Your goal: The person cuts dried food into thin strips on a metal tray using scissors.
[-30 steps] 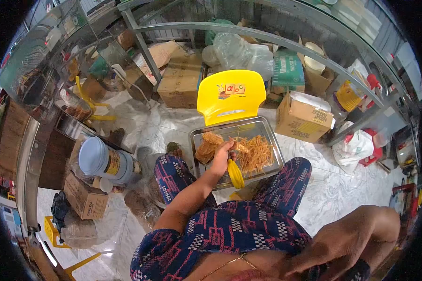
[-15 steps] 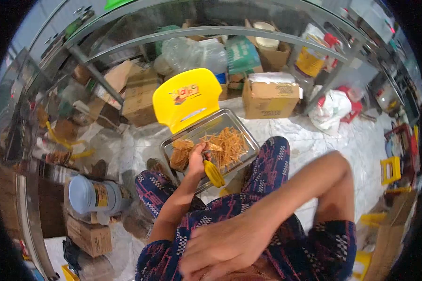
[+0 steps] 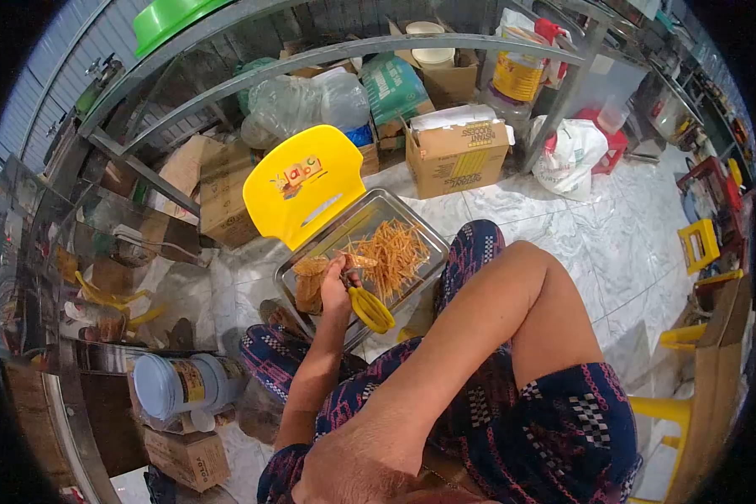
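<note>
My left hand [image 3: 336,290] is closed over a metal tray [image 3: 380,198]. It grips a yellow-handled tool that looks like scissors [image 3: 371,310], its blades hidden, and a flat orange-brown piece [image 3: 359,261] pokes out by the fingertips. Right of the hand, a heap of thin orange-brown strips [image 3: 392,256] lies in the tray. More brown pieces [image 3: 309,292] sit at the tray's left end. My right hand [image 3: 357,458] is bent back across my chest towards my left upper arm, apart from the tray; its fingers are hidden.
A small yellow chair's backrest [image 3: 281,206] stands behind the tray. Cardboard boxes [image 3: 458,155] and plastic bags sit beneath a metal-framed table [image 3: 344,55]. Blue-grey buckets [image 3: 164,386] are at left. Yellow stools [image 3: 699,245] and a white bag [image 3: 571,155] are at right.
My right hand has moved down and left, closer to my left shoulder, and its fingers have gone out of sight. The view has shifted; my left hand keeps its grip.
</note>
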`<state>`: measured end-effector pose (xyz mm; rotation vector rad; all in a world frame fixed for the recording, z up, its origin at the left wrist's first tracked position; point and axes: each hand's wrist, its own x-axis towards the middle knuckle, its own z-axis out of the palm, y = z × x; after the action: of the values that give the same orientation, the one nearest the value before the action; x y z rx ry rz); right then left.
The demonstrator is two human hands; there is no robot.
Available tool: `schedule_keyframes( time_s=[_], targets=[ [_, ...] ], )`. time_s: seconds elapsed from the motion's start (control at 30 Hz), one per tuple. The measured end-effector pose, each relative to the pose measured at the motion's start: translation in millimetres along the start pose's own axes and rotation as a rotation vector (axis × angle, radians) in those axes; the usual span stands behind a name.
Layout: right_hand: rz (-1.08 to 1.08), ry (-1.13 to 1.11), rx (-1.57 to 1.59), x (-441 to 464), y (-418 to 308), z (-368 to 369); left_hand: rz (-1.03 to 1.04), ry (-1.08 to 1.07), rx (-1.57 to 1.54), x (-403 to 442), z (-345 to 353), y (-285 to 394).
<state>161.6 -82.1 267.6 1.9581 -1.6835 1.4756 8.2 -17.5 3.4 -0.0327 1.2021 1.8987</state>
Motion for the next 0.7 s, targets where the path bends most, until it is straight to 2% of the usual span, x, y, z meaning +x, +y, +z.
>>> schedule_keyframes(
  time_s=[0.03,0.07,0.27,0.33,0.57,0.7],
  targets=[
    [-0.025,-0.018,-0.008,-10,-6,-21,0.007,-0.022,0.015,1,0,-1],
    [-0.053,-0.036,-0.016,7,7,8,0.005,-0.022,0.015,1,-1,-3],
    [-0.194,-0.128,-0.077,-6,4,-6,0.009,-0.017,0.050,0,3,-3],
    [-0.214,0.123,0.056,-15,-1,-6,-0.014,-0.035,0.006,4,-1,-7],
    [-0.100,0.144,0.169,-28,-8,-8,-0.083,-0.101,-0.022,13,-9,-13],
    [-0.027,0.161,0.247,-32,-13,-9,-0.042,-0.038,0.007,10,-5,-14]
  ],
)
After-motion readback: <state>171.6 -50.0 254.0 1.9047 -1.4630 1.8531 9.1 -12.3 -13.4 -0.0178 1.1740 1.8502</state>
